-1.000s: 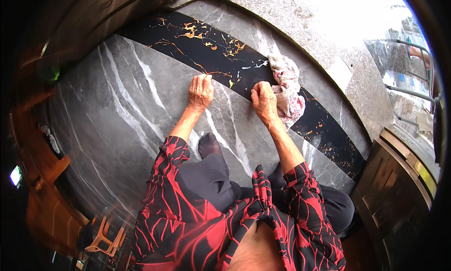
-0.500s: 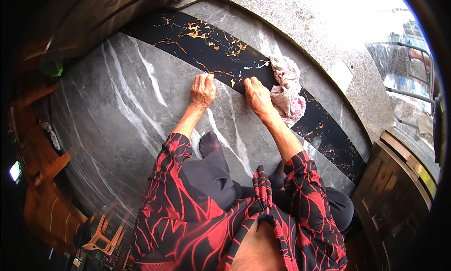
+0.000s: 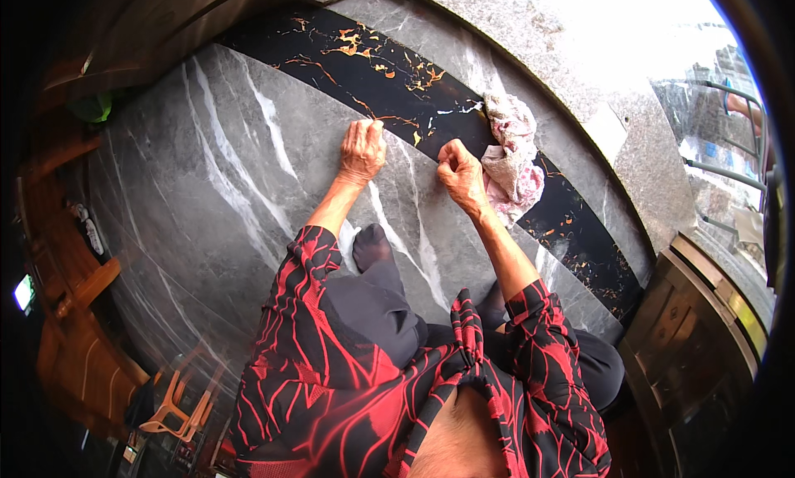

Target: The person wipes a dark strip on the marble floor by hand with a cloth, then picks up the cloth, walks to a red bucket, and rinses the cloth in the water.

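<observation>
My left hand (image 3: 363, 152) is closed, knuckles up, near the edge of the black strip (image 3: 331, 72) with gold veining set in the grey floor. To its right, my right hand (image 3: 463, 176) is closed too, thumb and fingers pressed together. Anything inside either hand is hidden or too small to make out. A crumpled pale cloth (image 3: 515, 159) with pinkish-red patches lies across the black strip, just right of my right hand. The hand seems beside the cloth; whether they touch I cannot tell.
Grey marbled floor (image 3: 224, 196) with white veins spreads around me. My dark-socked foot (image 3: 373, 248) rests behind my hands. A rough stone step (image 3: 571, 72) lies beyond the strip. Wooden furniture (image 3: 83, 296) stands left, a brown panelled door (image 3: 696, 321) right.
My right hand has drawn back slightly from the black strip and turned, fingers curling in more. My left hand stays closed in nearly the same place. The view has shifted slightly.
</observation>
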`<state>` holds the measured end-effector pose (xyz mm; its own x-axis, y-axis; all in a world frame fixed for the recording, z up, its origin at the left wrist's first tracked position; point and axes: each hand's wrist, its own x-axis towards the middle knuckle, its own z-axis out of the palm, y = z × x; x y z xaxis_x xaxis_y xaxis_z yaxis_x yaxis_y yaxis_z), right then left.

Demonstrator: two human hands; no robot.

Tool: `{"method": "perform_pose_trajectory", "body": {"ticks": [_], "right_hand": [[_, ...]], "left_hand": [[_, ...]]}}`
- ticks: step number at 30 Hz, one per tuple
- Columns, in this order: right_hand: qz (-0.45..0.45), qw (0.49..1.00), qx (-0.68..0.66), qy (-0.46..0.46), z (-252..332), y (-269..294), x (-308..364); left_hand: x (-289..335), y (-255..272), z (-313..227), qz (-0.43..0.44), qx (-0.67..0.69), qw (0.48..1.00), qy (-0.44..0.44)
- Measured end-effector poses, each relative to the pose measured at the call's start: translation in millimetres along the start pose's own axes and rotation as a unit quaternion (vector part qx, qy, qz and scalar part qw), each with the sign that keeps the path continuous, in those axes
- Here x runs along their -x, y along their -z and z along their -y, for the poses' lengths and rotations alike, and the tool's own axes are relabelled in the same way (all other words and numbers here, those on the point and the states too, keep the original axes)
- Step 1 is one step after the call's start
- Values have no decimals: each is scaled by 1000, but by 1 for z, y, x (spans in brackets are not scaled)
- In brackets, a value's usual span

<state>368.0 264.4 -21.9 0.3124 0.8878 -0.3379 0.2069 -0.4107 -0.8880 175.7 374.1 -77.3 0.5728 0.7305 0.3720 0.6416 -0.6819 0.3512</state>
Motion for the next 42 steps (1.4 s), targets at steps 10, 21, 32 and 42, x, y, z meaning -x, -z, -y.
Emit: {"method": "perform_pose_trajectory", "body": {"ticks": [10, 21, 32, 42], "right_hand": [[20, 972, 205, 113, -11, -17, 8], [49, 892, 413, 179, 1, -32, 3], [-305, 771, 542, 140, 168, 299, -156], [12, 849, 428, 311, 19, 114, -45]], "left_hand": [[-2, -1, -2, -7, 14, 1000, 6], [-4, 0, -3, -13, 14, 1000, 4], [-2, -6, -4, -12, 10, 1000, -3], [-2, -1, -2, -8, 14, 1000, 9]]}}
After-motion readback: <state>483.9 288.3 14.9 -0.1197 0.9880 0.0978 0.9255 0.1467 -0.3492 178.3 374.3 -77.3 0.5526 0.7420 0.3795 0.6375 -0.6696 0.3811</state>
